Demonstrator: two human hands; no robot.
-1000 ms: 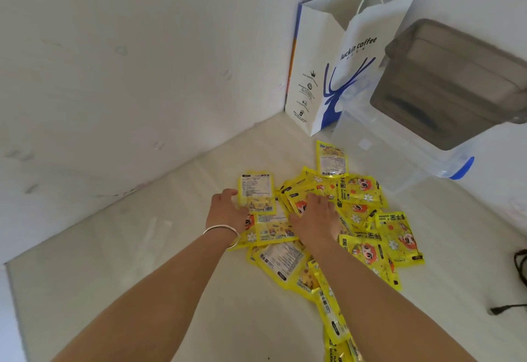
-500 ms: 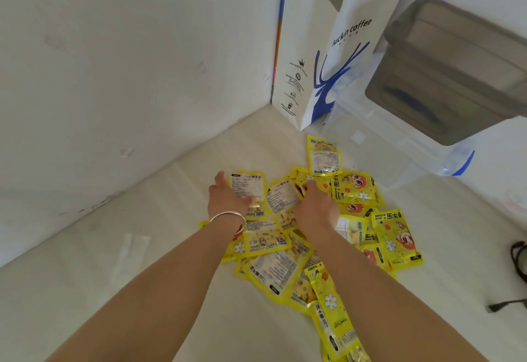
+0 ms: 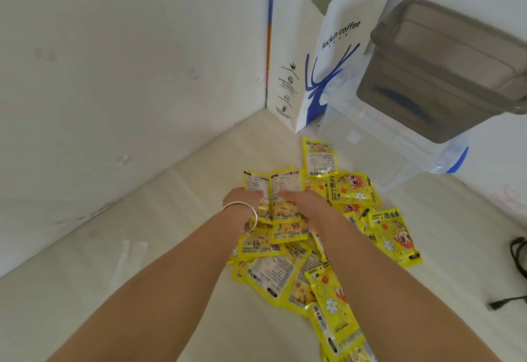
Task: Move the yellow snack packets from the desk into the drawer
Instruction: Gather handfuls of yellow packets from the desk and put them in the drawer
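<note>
Two packets are held upright at the far side of the heap: one packet [image 3: 254, 186] is gripped by the left hand [image 3: 242, 204], whose fingers are curled round its lower part, and a second packet [image 3: 286, 187] just to its right is pinched by the right hand [image 3: 309, 210], the fingers being closed on its lower edge. The two held packets are touching or nearly so, printed backs turned toward the camera. A silver bangle [image 3: 247, 213] is worn on the left wrist.

Beneath and around both hands the yellow snack packets [image 3: 273, 273] are spread in an overlapping heap on the pale desk [image 3: 119, 290], with the heap running from the middle toward the near right edge. A single packet [image 3: 319, 157] lies at the far end, and another [image 3: 395, 236] lies at the right edge of the heap.

Farther back, a white paper bag [image 3: 310, 56] marked "luckin coffee" is stood in the corner against the wall. To its right, a clear plastic container [image 3: 379, 145] with a blue clip is seen, just beyond the far packets, with a grey lidded box [image 3: 445, 70] stacked on it. Black cables [image 3: 516, 259] lie at the far right edge. The drawer is not seen in this view.
</note>
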